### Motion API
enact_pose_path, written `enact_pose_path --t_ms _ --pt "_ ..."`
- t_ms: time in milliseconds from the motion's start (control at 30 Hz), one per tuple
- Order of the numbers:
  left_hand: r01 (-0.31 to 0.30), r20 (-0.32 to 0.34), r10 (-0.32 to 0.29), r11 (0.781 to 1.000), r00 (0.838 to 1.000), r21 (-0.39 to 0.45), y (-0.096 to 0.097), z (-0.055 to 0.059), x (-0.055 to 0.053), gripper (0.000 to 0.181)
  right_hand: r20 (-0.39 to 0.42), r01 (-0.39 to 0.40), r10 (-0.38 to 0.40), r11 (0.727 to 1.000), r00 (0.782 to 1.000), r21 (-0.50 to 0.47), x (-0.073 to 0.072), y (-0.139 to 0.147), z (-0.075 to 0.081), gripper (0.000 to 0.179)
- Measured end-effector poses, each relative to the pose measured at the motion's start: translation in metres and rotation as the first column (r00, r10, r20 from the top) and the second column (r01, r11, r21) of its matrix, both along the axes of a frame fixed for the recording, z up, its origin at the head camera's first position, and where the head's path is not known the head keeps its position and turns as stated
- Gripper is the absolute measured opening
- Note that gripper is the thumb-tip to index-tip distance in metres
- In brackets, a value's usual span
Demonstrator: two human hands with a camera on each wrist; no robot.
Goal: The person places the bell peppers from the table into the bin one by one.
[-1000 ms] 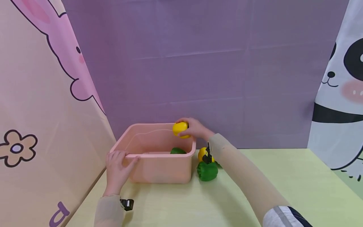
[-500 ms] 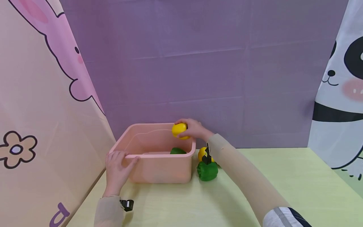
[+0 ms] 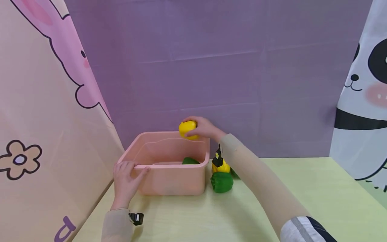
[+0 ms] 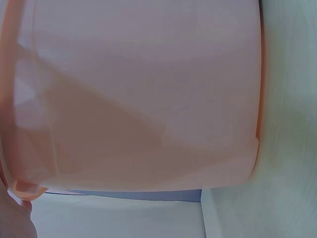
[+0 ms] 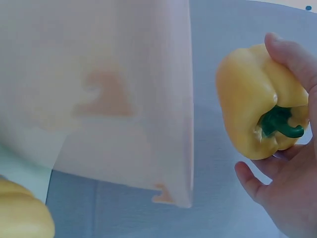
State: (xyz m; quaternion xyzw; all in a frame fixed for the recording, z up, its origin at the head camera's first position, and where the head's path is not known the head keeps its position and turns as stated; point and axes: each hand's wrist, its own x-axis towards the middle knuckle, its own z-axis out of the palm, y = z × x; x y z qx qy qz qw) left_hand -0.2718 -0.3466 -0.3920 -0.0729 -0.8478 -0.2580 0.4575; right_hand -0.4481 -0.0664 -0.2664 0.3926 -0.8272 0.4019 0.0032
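In the head view my right hand point(image 3: 205, 128) holds a yellow bell pepper point(image 3: 186, 128) above the right rear part of a pink plastic bin point(image 3: 172, 179). The right wrist view shows the thumb and fingers around the pepper point(image 5: 247, 99), its green stem facing the camera. My left hand point(image 3: 124, 181) grips the bin's front left corner, with fingers over the rim and thumb along the front. Inside the bin lies a green vegetable point(image 3: 190, 161), partly hidden by the front wall. In the left wrist view the bin's wall point(image 4: 148, 99) fills most of the picture.
Right of the bin a green bell pepper point(image 3: 222, 182) lies on the pale table point(image 3: 302, 188). Behind it are a yellow bell pepper point(image 3: 223, 167) and another green thing point(image 3: 234, 174), partly hidden by the right wrist's camera and sleeve. A purple cloth point(image 3: 211, 67) hangs behind.
My right hand has risen and shifted slightly left with the yellow bell pepper. My left hand and the bin stay in place.
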Motion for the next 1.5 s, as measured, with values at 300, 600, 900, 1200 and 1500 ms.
enact_pose_path --t_ms 300,600,900,1200,1500 --pt "-0.002 -0.015 0.002 1.0 1.0 -0.002 0.0 -0.002 0.002 0.031 0.053 -0.012 0.017 0.995 0.998 -0.095 0.001 -0.01 0.011 0.056" --pt "0.006 -0.013 -0.006 1.0 1.0 0.004 0.004 0.0 0.002 0.029 0.145 0.046 -0.014 0.974 0.989 -0.221 -0.006 -0.019 0.01 0.056" --pt "0.004 0.009 -0.004 1.0 1.0 0.003 0.007 0.0 0.004 0.031 0.125 0.084 -0.047 0.947 0.991 -0.309 -0.015 -0.024 0.004 0.059" --pt "0.003 -0.014 -0.003 1.0 1.0 0.008 0.007 -0.001 0.004 0.03 0.171 0.086 -0.042 0.963 0.984 -0.255 -0.019 -0.028 -0.002 0.061" --pt "-0.004 -0.029 0.004 1.0 1.0 -0.01 0.006 -0.001 0.004 0.032 0.393 0.149 -0.064 0.971 0.917 -0.19 -0.021 -0.024 -0.008 0.071"
